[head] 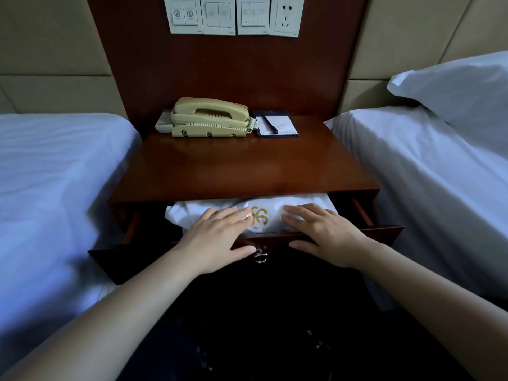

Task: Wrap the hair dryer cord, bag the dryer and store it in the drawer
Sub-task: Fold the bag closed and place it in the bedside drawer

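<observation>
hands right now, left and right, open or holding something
Left hand: open, fingers flat on the white cloth bag with a gold logo in the dark wooden drawer.
Right hand: open, flat on the same bag.

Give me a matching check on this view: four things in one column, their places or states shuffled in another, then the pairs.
1 white bag
2 telephone
3 pen
4 drawer

A pulled open
B lying on the notepad
C under the left hand and right hand
D on the nightstand, left of the notepad

Pairs: 1-C, 2-D, 3-B, 4-A
</observation>
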Tool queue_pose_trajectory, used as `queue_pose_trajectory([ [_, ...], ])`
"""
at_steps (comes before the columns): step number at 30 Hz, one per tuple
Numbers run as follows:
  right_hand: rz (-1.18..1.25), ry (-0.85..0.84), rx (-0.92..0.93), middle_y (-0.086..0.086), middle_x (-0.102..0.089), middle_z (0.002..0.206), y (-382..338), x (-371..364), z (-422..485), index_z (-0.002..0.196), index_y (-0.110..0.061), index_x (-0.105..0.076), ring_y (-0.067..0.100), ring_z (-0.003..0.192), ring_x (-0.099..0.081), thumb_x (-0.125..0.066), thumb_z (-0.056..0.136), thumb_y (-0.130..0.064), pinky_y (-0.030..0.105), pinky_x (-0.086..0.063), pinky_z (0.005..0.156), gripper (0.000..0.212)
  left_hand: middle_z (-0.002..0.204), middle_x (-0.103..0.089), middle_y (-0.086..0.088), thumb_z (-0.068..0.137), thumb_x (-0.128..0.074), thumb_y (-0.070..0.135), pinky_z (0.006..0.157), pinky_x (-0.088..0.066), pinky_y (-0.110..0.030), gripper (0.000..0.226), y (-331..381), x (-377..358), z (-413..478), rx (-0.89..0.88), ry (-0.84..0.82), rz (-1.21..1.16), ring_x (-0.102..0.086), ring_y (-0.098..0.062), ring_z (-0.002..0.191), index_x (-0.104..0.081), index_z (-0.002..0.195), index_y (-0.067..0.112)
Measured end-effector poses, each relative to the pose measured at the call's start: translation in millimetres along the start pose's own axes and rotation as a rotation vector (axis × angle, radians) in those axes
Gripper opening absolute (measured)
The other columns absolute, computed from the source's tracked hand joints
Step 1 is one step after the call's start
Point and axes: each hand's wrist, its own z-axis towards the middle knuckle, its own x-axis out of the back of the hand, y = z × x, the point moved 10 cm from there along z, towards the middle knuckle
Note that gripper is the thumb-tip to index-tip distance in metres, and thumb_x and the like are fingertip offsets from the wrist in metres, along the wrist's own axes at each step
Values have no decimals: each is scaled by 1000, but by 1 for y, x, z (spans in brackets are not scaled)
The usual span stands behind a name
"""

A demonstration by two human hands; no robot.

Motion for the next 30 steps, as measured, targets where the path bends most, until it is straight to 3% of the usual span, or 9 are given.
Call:
queue_pose_trajectory([
  [2, -14, 50, -17, 2, -47, 142, 3, 3, 6, 132, -22, -51, 29, 122, -48, -23, 81, -62, 44, -48, 91, 70, 147, -45, 3, 73, -17, 66, 104, -23, -33, 83, 4, 10, 7, -22, 102, 64, -44, -20, 132, -54, 132, 21],
  [3, -31, 89, -14, 5, -54, 133, 3, 7, 8, 125, -22, -57, 31, 113, -55, -27, 82, -60, 43, -51, 85, 65, 129, -61, 0, 75, -26, 63, 97, -27, -34, 72, 9, 17, 11, -45, 176, 89, -57, -24, 116, -66, 116, 18],
  [6, -134, 213, -14, 6, -64, 109, 4, 15, 12, 107, -24, -67, 29, 93, -63, -38, 80, -53, 37, -53, 75, 49, 89, -66, 0, 74, -40, 58, 93, -28, -38, 53, 11, 25, 23, -45, 305, 134, -62, -25, 89, -70, 84, 16],
  [10, -195, 287, -19, 9, -59, 124, 9, 15, 14, 112, -24, -62, 31, 115, -55, -43, 80, -54, 44, -46, 93, 47, 101, -60, -1, 71, -49, 63, 103, -19, -47, 56, 6, 27, 25, -22, 362, 164, -48, -22, 103, -65, 100, 18],
  [12, -224, 316, -20, 8, -57, 129, 9, 15, 16, 116, -23, -61, 30, 119, -53, -42, 80, -53, 46, -44, 96, 51, 104, -62, 0, 73, -54, 61, 103, -19, -48, 59, 4, 25, 25, -25, 364, 174, -52, -23, 106, -65, 108, 16],
  [15, -260, 372, -22, 7, -61, 119, 8, 18, 20, 112, -21, -63, 28, 108, -49, -59, 74, -50, 42, -50, 87, 48, 101, -65, 0, 78, -42, 57, 99, -27, -43, 59, 6, 25, 27, -18, 374, 187, -59, -26, 101, -65, 112, 14],
  [18, -265, 405, -52, 7, -62, 110, 10, 22, 22, 102, -22, -68, 25, 100, -42, -77, 64, -47, 38, -50, 80, 46, 97, -61, -3, 80, -42, 52, 89, -31, -38, 50, 5, 27, 24, -8, 418, 190, -57, -27, 95, -67, 102, 15],
  [23, -188, 377, -60, 10, -59, 127, 14, 18, 24, 100, -29, -70, 31, 119, -47, -62, 71, -47, 47, -46, 90, 35, 104, -58, -4, 80, -41, 51, 95, -28, -41, 46, -2, 23, 27, 3, 415, 216, -43, -24, 105, -69, 98, 19],
  [30, -178, 240, -81, 9, -49, 141, 26, 9, 38, 107, -40, -68, 35, 133, -42, -35, 81, -59, 55, -38, 100, 46, 93, -54, -1, 75, -55, 49, 88, -31, -40, 34, -2, 25, 35, -15, 413, 262, -49, -24, 97, -71, 84, 20],
])
